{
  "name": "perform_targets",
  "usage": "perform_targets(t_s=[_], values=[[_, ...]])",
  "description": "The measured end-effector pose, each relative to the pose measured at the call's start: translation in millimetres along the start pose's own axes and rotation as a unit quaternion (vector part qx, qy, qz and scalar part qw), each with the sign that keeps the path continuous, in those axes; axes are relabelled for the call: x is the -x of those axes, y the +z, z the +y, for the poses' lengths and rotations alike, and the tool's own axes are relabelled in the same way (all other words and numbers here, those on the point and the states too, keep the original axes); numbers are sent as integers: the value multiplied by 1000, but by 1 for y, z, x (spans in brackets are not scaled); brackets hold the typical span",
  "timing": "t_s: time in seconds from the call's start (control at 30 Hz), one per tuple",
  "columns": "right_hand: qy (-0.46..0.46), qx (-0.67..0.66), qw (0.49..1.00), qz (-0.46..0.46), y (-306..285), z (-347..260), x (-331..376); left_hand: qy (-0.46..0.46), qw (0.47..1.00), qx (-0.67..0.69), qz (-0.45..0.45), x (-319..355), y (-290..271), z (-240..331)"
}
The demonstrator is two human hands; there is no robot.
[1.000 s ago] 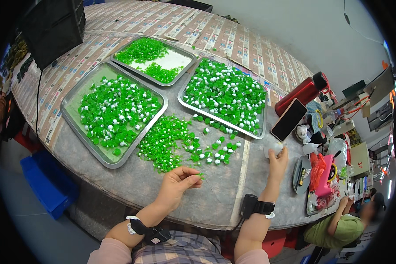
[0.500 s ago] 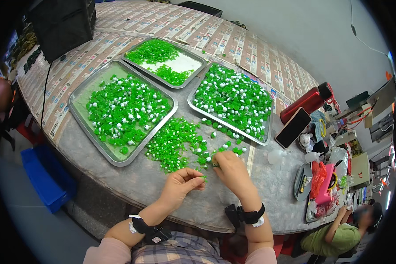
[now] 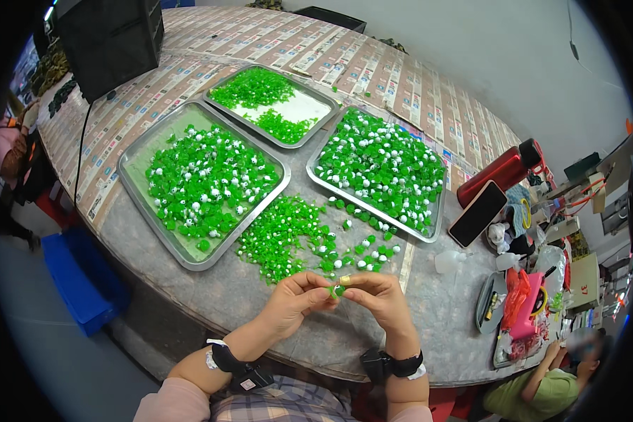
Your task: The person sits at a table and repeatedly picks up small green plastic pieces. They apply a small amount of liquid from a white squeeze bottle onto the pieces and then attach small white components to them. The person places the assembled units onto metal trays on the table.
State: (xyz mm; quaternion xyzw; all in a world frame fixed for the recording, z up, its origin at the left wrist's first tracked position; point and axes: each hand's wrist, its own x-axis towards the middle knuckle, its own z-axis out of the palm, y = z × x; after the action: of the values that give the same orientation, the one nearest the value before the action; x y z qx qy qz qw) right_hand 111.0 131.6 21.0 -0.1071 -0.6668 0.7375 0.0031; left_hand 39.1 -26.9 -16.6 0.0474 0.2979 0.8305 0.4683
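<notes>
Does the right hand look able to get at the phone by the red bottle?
Probably yes: nothing tall stands between the right hand and the phone, just a small translucent container near the path. That hand's fingers, though, are busy with a small green piece.

Phone (image 3: 477, 214), screen dark, just beside red bottle (image 3: 498, 174) at right. Blue bin (image 3: 84, 285) sits low at left; black crate (image 3: 109, 46) farther back. Person in green (image 3: 538, 392), lower right.

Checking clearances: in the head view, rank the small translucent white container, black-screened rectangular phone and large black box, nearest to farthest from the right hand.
From the right hand:
1. Small translucent white container, to its right.
2. Black-screened rectangular phone, upper right.
3. Large black box, far upper left.
</notes>
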Motion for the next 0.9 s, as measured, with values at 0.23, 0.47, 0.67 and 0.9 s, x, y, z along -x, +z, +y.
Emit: perform_targets(t_s=[0.23,0.47,0.67,0.9], values=[[20,-21,999,39,4,0,5,53,989,-140,13,0,0,-5],[-13,-102,993,63,8,2,3,73,984,-156,47,0,3,-6],[0,-86,994,62,8,6,4,44,989,-126,69,-1,1,-2],[-6,-80,995,60,12,6,3,45,990,-122,57,0,2,-1]])
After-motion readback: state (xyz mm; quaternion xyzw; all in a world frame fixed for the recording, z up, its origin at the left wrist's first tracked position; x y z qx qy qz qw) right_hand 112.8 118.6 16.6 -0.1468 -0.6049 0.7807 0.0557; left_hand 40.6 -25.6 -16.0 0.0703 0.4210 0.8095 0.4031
